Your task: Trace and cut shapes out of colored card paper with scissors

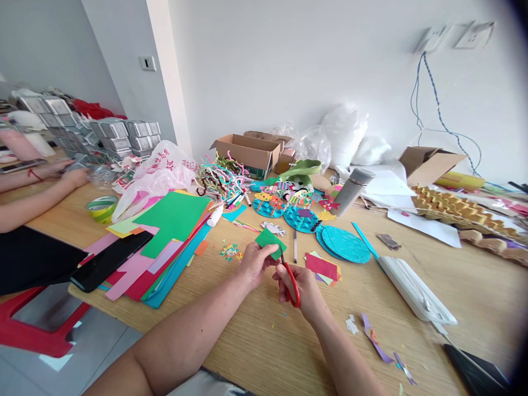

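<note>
My left hand [256,263] pinches a small piece of green paper [268,240] above the table, thumb on top. Red-handled scissors [293,286] are gripped in my right hand [304,290], their dark blades meeting the right edge of the green paper. To the right of my hands lies a small stack of coloured paper [322,267] with a red piece on top. A pen [295,246] rests just beyond my fingers, near a white-and-grey paper cutout [273,228]. Tiny paper scraps [231,252] are heaped left of my left hand.
A black phone [111,261] lies on coloured sheets [181,214] at left. Blue discs [346,243] with paper fish, a grey bottle [353,190] and a white power strip [416,291] stand around. Another person's hands [68,173] work at far left.
</note>
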Tool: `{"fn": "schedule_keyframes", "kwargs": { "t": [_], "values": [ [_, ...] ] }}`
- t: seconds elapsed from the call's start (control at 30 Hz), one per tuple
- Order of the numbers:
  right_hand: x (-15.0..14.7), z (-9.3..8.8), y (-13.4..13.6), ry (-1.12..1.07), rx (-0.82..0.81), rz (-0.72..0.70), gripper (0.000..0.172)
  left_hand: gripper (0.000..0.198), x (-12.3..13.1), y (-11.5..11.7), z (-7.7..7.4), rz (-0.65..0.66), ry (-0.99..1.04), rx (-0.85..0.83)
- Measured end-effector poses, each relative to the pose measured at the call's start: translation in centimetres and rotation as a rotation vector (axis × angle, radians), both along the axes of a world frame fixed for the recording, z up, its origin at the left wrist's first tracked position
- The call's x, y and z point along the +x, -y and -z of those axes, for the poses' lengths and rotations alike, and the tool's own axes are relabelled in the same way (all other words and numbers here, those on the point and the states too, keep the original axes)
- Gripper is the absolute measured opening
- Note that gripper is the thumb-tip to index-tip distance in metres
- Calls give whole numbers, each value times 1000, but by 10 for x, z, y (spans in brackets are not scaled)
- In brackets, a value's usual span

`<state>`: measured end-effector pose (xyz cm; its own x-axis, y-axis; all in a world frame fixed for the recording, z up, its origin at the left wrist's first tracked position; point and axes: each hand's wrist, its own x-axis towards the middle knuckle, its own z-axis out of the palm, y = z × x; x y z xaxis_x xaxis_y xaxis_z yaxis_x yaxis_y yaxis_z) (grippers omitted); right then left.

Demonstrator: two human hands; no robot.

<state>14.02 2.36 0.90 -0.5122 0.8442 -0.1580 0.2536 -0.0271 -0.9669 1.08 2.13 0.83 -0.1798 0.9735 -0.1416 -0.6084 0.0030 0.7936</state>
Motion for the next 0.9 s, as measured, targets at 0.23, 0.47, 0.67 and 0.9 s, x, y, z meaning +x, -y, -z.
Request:
{"fn": "schedule_keyframes", "kwargs": {
  "t": [0.23,0.47,0.67,0.9],
  "values": [
    [1,-1,0,-1,-4,3,57,23,0,0,0,17,-9,12],
    [1,2,-2,6,4,2,57,23,0,0,2,22,-9,22],
    [1,1,-2,-10,-2,-2,55,22,0,-1,1,13,0,17],
    [1,2,-1,-4,-10,-1,54,22,0,0,0,15,4,14]
  ]
}}
